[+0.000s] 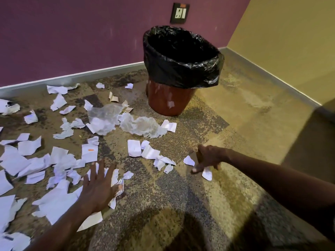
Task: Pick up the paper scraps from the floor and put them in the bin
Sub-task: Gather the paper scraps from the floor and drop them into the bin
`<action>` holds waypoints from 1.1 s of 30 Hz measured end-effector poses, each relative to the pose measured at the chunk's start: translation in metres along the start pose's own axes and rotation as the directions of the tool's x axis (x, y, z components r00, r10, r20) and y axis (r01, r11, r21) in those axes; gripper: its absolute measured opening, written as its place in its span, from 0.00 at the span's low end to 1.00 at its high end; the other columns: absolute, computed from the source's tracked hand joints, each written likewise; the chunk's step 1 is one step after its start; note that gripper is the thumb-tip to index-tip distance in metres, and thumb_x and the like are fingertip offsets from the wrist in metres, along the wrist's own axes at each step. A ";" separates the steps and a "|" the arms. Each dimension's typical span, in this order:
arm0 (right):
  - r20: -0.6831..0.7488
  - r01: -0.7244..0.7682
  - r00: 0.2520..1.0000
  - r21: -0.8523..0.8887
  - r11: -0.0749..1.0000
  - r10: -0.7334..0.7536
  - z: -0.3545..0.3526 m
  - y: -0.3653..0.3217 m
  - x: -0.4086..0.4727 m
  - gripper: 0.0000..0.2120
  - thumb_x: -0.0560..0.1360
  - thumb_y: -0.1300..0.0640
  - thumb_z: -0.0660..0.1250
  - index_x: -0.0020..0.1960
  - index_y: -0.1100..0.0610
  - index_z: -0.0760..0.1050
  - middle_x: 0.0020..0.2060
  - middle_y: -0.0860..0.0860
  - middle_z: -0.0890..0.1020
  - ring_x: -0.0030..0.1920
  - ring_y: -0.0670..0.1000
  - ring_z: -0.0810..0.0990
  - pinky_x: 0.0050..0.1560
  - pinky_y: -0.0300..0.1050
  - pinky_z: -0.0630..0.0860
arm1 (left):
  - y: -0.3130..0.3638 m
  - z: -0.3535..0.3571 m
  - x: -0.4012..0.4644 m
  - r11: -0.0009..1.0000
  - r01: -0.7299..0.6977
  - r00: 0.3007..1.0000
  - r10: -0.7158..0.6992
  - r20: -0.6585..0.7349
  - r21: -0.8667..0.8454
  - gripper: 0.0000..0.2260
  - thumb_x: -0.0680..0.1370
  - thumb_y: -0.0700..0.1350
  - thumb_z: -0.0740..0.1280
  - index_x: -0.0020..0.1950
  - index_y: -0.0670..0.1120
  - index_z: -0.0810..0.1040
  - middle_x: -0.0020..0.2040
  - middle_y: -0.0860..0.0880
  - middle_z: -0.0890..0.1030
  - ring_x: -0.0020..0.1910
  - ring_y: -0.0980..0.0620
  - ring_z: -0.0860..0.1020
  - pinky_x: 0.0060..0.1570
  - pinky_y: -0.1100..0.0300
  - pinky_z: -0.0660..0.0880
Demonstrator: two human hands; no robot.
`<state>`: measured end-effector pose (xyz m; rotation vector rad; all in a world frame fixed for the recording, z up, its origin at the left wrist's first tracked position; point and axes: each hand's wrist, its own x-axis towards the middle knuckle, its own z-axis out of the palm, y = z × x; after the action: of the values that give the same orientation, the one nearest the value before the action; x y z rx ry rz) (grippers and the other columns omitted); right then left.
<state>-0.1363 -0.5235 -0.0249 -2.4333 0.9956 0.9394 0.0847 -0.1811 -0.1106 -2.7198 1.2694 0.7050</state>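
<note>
A speckled carpet floor (181,187) is met by a purple wall at the far left and a yellow wall at the right. At the near left, the left hand (98,185) is spread flat, fingers (94,171) apart, over white paper scraps (54,163). To the right, a small scrap (207,173) is pinched by the right hand (208,157). Farther off, crumpled plastic (141,126) is seen, then the black-lined bin (168,100).

left hand (98,185) flat with fingers spread, right hand (208,158) low, fingers loosely curled downward
</note>
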 end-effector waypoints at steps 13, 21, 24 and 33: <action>-0.209 0.149 0.976 0.400 0.904 -0.068 0.018 -0.025 0.009 0.18 0.71 0.64 0.72 0.59 0.61 0.72 0.47 0.56 0.78 0.44 0.52 0.77 0.40 0.48 0.75 | 0.001 0.001 0.000 1.000 0.001 0.997 0.000 0.072 -0.024 0.32 0.81 0.63 0.47 0.78 0.54 0.34 0.75 0.42 0.27 0.75 0.38 0.30 0.73 0.38 0.40; -0.318 0.314 0.908 0.081 0.946 -0.274 0.036 -0.044 0.024 0.10 0.69 0.59 0.74 0.49 0.59 0.79 0.45 0.52 0.81 0.44 0.50 0.78 0.38 0.40 0.70 | 0.002 0.000 -0.004 0.999 0.010 0.996 -0.006 0.087 -0.040 0.33 0.81 0.63 0.47 0.78 0.54 0.33 0.75 0.42 0.26 0.74 0.39 0.28 0.73 0.38 0.38; -0.384 0.311 0.901 0.251 0.917 -0.201 0.028 -0.053 0.031 0.08 0.70 0.60 0.73 0.48 0.57 0.78 0.44 0.50 0.82 0.45 0.50 0.79 0.36 0.36 0.69 | 0.004 -0.001 -0.004 0.999 0.018 0.996 -0.014 0.090 -0.045 0.33 0.81 0.63 0.47 0.78 0.54 0.33 0.75 0.42 0.26 0.74 0.39 0.28 0.73 0.38 0.37; -0.443 0.299 0.827 -0.175 0.938 -0.346 0.081 -0.110 0.039 0.38 0.73 0.23 0.47 0.72 0.48 0.57 0.59 0.55 0.67 0.55 0.54 0.70 0.47 0.55 0.79 | 0.007 -0.002 -0.005 0.998 0.028 0.993 -0.021 0.116 -0.061 0.33 0.81 0.63 0.46 0.78 0.53 0.32 0.73 0.42 0.23 0.72 0.39 0.25 0.72 0.39 0.34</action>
<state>-0.0725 -0.4238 -0.1028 -2.8654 0.6401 0.2889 0.0774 -0.1826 -0.1056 -2.6938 1.2064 0.8993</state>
